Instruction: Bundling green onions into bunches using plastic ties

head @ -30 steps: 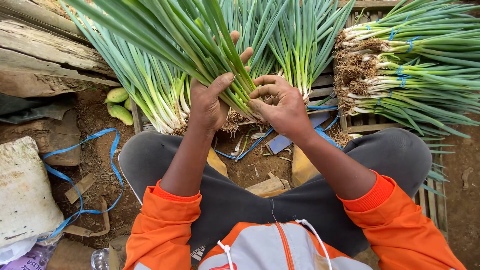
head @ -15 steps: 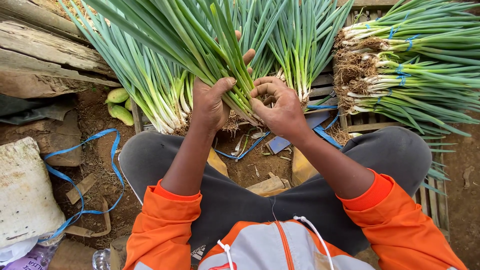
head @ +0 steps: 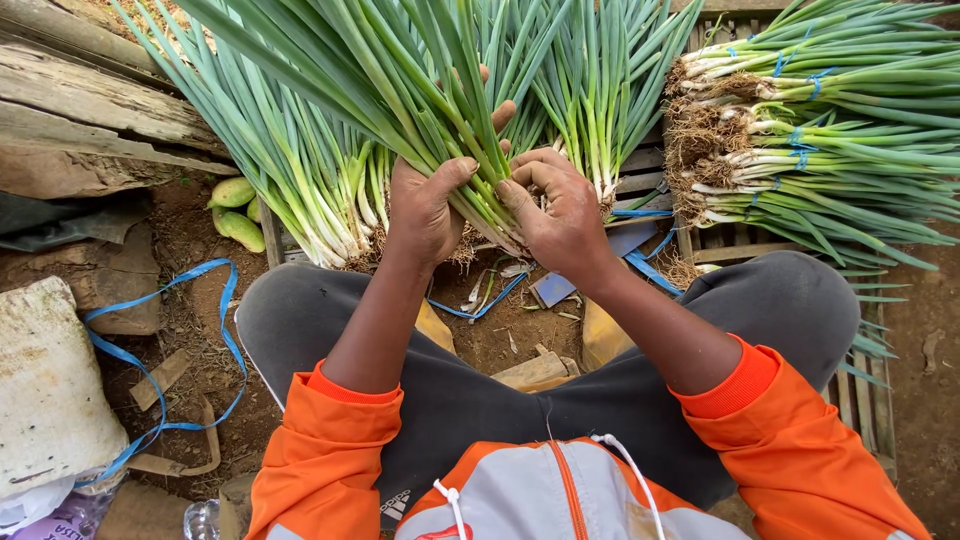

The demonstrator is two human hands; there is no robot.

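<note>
**Both hands clamp a bunch of green onions near its roots**

Fingers of the left hand curl tight around the bunch of green onions, gripping just above the rooty white ends; the right hand closes on the same bunch from the other side, fingertips pressed against the stalks. The bunch sits between the person's knees, above bare dirt, its leaves fanning up and away.

Far left, a pale sack lies by a loose blue strap curling over the soil, below weathered wooden planks. Two small green fruits rest beside a loose pile of onions standing just left of the held bunch. Under the hands, peeled skins and another blue strap litter the ground. To the right, more untied onions lean on a slatted wooden crate, and far right lie tied bundles bound with blue bands, roots facing left.

Risks, as I judge them: the grip is low and the long leaves are top-heavy, so a slackened hold could let stalks slide out and scatter into the dirt. Squeezing too hard may bruise or snap the tender white shafts. Loose stalks could also tangle with the neighbouring pile.
</note>
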